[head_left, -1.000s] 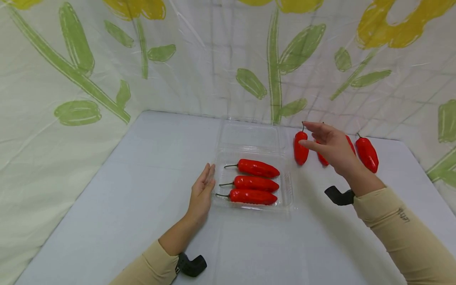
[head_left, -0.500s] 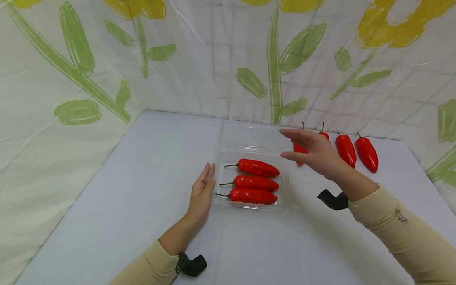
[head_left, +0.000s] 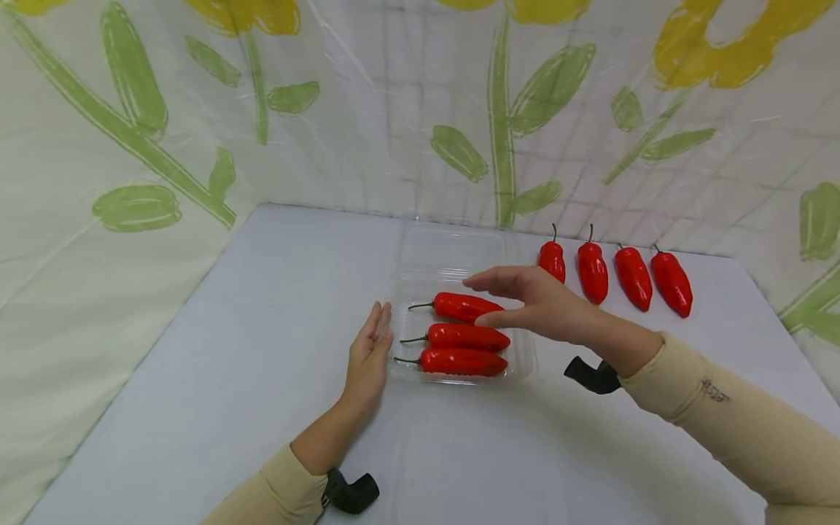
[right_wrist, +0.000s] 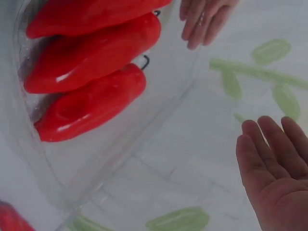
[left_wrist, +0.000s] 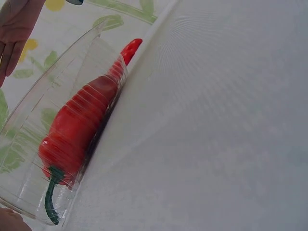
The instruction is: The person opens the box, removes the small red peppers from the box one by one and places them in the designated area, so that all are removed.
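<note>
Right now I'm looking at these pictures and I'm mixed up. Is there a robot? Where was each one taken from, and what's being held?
There's no robot, just a person's two bare hands. The widest picture comes from a camera worn on the head, looking down. The other two come from cameras on the wrists: the left one sees the clear box from its side, and the right one looks at the peppers in it.

Three red peppers lie in the box, and its lid is open. Four more red peppers lie on the white table.

The left hand is beside the box, perhaps touching it. The right hand hovers above the box with its fingers apart from its thumb. Neither hand holds a pepper.
</note>
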`<state>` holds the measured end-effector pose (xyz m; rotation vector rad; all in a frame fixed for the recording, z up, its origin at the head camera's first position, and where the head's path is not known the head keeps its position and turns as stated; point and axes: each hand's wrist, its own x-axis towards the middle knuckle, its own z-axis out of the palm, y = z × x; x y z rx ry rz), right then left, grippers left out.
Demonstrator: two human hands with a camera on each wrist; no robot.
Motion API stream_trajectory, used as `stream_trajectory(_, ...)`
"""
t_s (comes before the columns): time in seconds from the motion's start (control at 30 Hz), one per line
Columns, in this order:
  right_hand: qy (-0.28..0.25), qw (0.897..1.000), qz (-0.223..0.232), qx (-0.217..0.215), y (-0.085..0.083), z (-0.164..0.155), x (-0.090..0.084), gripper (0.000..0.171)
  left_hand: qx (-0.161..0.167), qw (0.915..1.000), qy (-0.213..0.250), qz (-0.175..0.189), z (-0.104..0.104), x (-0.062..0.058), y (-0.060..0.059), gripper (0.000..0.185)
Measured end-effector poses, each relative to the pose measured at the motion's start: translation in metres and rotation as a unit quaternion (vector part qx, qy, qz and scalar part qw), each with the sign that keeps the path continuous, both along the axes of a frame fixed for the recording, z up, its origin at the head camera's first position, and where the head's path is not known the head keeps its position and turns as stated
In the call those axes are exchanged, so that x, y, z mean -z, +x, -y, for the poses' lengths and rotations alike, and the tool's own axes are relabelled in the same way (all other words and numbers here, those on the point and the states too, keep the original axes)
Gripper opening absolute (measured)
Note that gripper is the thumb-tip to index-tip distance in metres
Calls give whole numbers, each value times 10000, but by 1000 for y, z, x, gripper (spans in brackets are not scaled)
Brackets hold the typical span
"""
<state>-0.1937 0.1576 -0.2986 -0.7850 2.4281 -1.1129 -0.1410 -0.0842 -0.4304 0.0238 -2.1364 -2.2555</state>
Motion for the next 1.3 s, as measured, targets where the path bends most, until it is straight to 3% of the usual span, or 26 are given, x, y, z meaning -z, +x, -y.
stream_trajectory(0.23, 410, 9958, 643, -506, 5, 22, 7, 52, -51, 10000, -14, -21, 0, 0, 1, 54)
stream_trajectory(0.53, 1225, 9864, 443, -999, 5, 38, 16, 47, 18, 10000, 7, -70, 1, -1, 1, 54)
stream_trajectory(0.8, 1916, 9738, 593, -1069, 2, 48, 31, 44, -11, 9999, 51, -102, -1, -2, 1, 53)
stream_trajectory(1.03, 2137, 9695, 635, -1020, -3, 52, 33, 43, 4, 9999, 91, -123, 0, -1, 1, 53)
stream_trajectory(1.3, 2609, 9595, 416, -982, -3, 56, 38, 46, 36, 9999, 11, -159, 1, 0, 1, 53)
